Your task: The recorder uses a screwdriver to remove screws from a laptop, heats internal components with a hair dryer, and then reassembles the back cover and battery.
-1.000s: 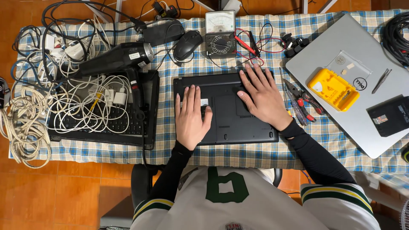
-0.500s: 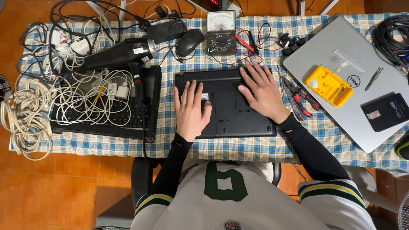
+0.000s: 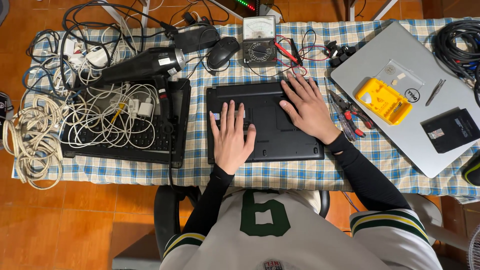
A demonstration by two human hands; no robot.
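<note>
A person seated at a desk [image 3: 280,175] draped in blue-checked cloth presses both palms onto an upturned black laptop [image 3: 270,135] lying at the centre. The left hand [image 3: 231,136] lies flat, fingers spread, on the base's left half; the right hand [image 3: 307,107] rests open toward its 1 o'clock corner. Neither grip closes on anything. At the laptop's 3 o'clock, touching close, lie red-handled pliers [image 3: 352,112]; at 12 o'clock sits an analogue multimeter [image 3: 259,34] with red probe leads [image 3: 287,50] trailing to the right fingertips. A sideways shove risks snagging those leads or knocking the pliers. At 9 o'clock, tangled white cables [image 3: 107,112] cover a black keyboard [image 3: 125,142].
</note>
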